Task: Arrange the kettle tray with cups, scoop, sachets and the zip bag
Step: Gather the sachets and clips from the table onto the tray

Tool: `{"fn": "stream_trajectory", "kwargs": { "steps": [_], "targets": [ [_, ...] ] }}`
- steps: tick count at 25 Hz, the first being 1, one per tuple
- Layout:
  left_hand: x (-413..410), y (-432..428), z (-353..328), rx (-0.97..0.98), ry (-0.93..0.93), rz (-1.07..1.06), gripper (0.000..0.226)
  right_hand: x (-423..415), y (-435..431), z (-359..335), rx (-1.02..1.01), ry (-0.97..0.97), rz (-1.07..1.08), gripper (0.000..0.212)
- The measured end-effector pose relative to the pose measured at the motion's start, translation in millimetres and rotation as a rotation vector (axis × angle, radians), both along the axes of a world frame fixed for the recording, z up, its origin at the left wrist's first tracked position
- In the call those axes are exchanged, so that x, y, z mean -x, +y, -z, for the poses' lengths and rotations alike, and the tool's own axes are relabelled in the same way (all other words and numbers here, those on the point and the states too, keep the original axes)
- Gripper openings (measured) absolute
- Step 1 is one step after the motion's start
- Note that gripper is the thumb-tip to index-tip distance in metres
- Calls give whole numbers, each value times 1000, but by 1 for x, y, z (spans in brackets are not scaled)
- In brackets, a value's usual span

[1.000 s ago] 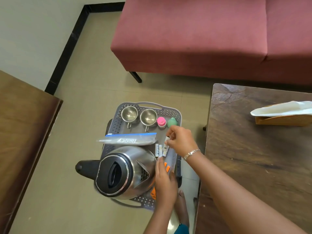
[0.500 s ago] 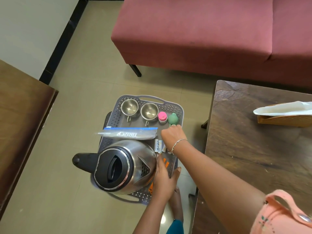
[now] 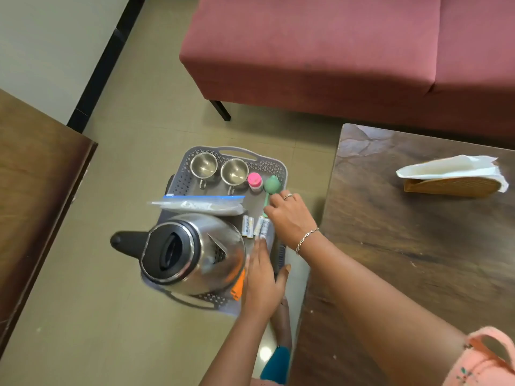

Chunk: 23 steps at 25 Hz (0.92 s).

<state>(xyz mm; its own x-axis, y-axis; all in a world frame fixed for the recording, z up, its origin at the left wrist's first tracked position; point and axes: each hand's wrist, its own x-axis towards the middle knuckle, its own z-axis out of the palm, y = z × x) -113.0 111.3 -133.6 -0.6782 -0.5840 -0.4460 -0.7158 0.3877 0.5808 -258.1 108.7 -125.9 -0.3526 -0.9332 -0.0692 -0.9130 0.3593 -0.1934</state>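
Sachets (image 3: pixel 255 227) lie just right of the kettle (image 3: pixel 192 252); our left hand (image 3: pixel 260 277) lies flat beside it, fingers straight. Our right hand (image 3: pixel 289 218) curls at the scoop (image 3: pixel 271 185); we cannot tell if it pinches. Brushing could scatter them.

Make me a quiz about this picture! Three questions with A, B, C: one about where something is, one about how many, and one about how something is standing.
1. Where does the zip bag lie?
A. between the cups and the kettle
B. inside one of the cups
C. under the kettle

2. How many cups stand on the tray?
A. one
B. two
C. four

3. How do the cups stand?
A. upside down
B. upright, open tops up
C. on their sides

Answers:
1 A: the zip bag stretches across the tray between them.
2 B: two cups sit side by side at the far rim.
3 B: you can look down into their shiny insides.
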Motion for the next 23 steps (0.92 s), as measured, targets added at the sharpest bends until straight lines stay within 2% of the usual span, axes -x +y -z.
{"fn": "stream_trajectory", "kwargs": {
  "steps": [2, 3, 5, 8, 10, 19, 21, 23],
  "targets": [
    [10, 17, -12, 192, -25, 89, 78, 7, 39, -1, 131, -33, 66, 13],
    [18, 29, -17, 258, -35, 127, 73, 10, 64, 0, 164, -45, 89, 17],
    [31, 53, -21, 386, -39, 178, 65, 15, 111, -3, 216, -62, 141, 12],
    [65, 117, -29, 468, -6, 238, 62, 30, 204, -10, 293, -56, 246, 12],
    [90, 169, -31, 481, 20, 308, 59, 42, 269, -17, 325, -49, 295, 7],
    [198, 355, -39, 507, 191, 693, 45, 105, 515, -24, 270, 45, 665, 23],
    [221, 381, -37, 496, 267, 776, 36, 118, 552, -24, 248, 71, 720, 20],
    [242, 398, -37, 448, 278, 842, 38, 131, 588, -20, 253, 107, 784, 10]
  ]
}}
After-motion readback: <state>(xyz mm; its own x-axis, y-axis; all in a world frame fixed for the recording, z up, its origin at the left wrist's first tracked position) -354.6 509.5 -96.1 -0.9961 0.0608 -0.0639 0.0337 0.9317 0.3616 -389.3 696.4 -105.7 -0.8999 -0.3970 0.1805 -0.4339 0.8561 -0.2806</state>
